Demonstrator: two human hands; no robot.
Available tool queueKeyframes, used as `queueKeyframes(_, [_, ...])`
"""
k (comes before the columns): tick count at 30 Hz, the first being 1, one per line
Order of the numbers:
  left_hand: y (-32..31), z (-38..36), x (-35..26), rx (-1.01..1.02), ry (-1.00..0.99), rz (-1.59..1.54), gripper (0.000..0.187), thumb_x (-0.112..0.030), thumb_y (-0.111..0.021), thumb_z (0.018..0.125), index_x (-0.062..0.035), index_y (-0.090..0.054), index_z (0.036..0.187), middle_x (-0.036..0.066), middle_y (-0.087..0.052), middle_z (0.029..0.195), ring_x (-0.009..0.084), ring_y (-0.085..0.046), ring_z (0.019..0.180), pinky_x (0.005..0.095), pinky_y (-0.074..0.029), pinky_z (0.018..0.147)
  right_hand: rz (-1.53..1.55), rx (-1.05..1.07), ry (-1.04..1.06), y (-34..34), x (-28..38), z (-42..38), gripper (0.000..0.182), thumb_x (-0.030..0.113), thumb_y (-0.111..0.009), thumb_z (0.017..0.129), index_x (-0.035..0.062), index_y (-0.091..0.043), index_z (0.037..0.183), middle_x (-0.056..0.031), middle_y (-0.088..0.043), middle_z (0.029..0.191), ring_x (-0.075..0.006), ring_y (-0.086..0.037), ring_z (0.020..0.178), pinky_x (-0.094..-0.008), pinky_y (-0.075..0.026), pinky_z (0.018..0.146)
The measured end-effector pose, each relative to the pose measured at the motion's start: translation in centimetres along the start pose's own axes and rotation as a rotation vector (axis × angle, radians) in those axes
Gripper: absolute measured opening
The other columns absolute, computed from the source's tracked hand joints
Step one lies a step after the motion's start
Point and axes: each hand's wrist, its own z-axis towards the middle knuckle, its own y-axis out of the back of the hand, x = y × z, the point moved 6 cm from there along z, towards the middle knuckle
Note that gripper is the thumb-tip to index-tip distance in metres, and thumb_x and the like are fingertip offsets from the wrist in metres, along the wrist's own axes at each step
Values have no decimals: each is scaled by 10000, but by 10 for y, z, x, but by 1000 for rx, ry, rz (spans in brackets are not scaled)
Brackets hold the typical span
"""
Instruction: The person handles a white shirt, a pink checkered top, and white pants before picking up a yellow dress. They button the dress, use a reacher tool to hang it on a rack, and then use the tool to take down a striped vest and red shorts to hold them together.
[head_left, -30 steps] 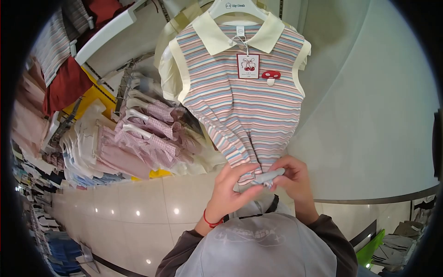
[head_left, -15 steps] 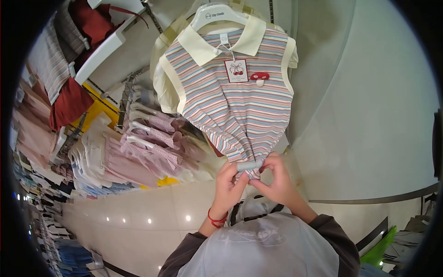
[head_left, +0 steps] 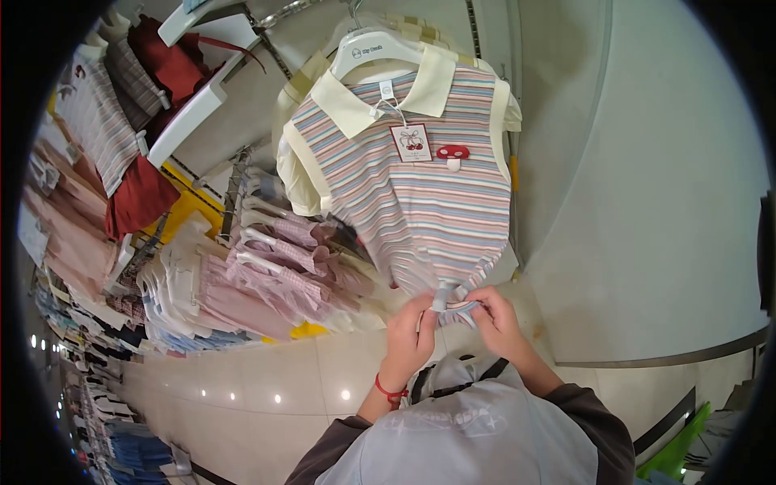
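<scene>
A sleeveless striped polo top (head_left: 420, 186) with a cream collar hangs from a white hanger (head_left: 376, 50). On its chest are a red-and-white mushroom patch (head_left: 453, 156) and a paper hang tag (head_left: 411, 143). The lower part is gathered to a narrow bunch, with a small grey band-like piece (head_left: 442, 296) at it. My left hand (head_left: 409, 335) is closed on the gathered hem beside the grey piece. Just to its right, my right hand (head_left: 498, 322) pinches a striped end of the hem between thumb and fingers.
Pink children's clothes (head_left: 295, 255) hang on a rack to the left, below a white shelf arm (head_left: 190, 117) and red garments (head_left: 139, 194). A smooth pale wall panel (head_left: 647, 202) curves along the right. Glossy tiles (head_left: 275, 384) cover the floor.
My hands have moved slightly apart, the right one drawing the striped hem sideways. The grey piece has turned from level to more upright. The whole view has shifted a little.
</scene>
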Motion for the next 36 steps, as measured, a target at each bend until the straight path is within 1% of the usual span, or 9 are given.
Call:
queueKeyframes(1, [-8,-7,13,71,239,-166,75,-70,-513,833,-11,-536,874,107,-543,862,163,-504,804,260,-397,721,-2,10,-8,1,-1,0,121,8,-520,808,-17,-511,926,-74,-562,817,-125,-553,754,-252,-445,690])
queueKeyframes(4, [-6,3,13,-57,36,-377,59,-64,-489,860,-16,-512,886,36,-524,786,73,-460,704,209,-373,637,-5,108,-138,14,-9,0,169,11,-571,780,0,-499,933,-49,-553,821,-89,-524,733,-232,-431,665])
queueKeyframes(10, [12,7,20,473,154,-806,121,-40,-543,834,-20,-480,935,-32,-462,743,62,-425,661,210,-360,599,-49,138,-44,61,14,6,204,16,-662,681,45,-481,769,-10,-480,733,-81,-460,654,-208,-375,588])
queueKeyframes(13, [20,9,7,540,34,-503,219,9,-582,774,-34,-469,957,-10,-450,704,99,-427,621,231,-358,572,-178,-188,110,89,12,6,233,-27,-630,625,49,-419,691,0,-423,666,-92,-414,604,-208,-338,553])
queueKeyframes(19, [38,35,8,-24,-135,360,322,114,-524,593,-33,-516,879,91,-431,697,226,-426,584,285,-356,529,-318,-416,336,100,33,-3,231,-83,-433,566,79,-284,633,-7,-309,600,-100,-286,566,-211,-260,522])
queueKeyframes(24, [91,49,14,-501,-93,390,223,66,-462,605,2,-514,814,103,-447,722,223,-442,643,280,-368,554,-240,-556,366,125,54,6,193,-72,-411,636,82,-295,638,7,-312,605,-82,-289,573,-190,-264,521])
queueKeyframes(29, [117,78,-24,-557,-207,-19,97,-44,-514,743,-1,-483,825,87,-519,792,166,-489,687,221,-391,666,-91,-628,372,135,85,36,129,-25,-437,755,62,-346,726,9,-364,650,-62,-352,604,-191,-324,559])
queueKeyframes(32, [104,58,-46,-450,-413,-205,135,-104,-541,764,-24,-498,864,94,-557,811,188,-530,718,252,-415,685,-96,-640,395,139,83,39,118,14,-460,782,61,-353,762,-2,-403,711,-59,-377,642,-188,-344,593])
queueKeyframes(36, [-5,34,-73,272,-533,-187,233,-233,-618,759,-35,-537,853,112,-584,849,276,-579,782,340,-462,681,-439,-364,217,131,27,36,194,46,-542,743,40,-414,889,-39,-476,814,-115,-450,724,-223,-387,660])
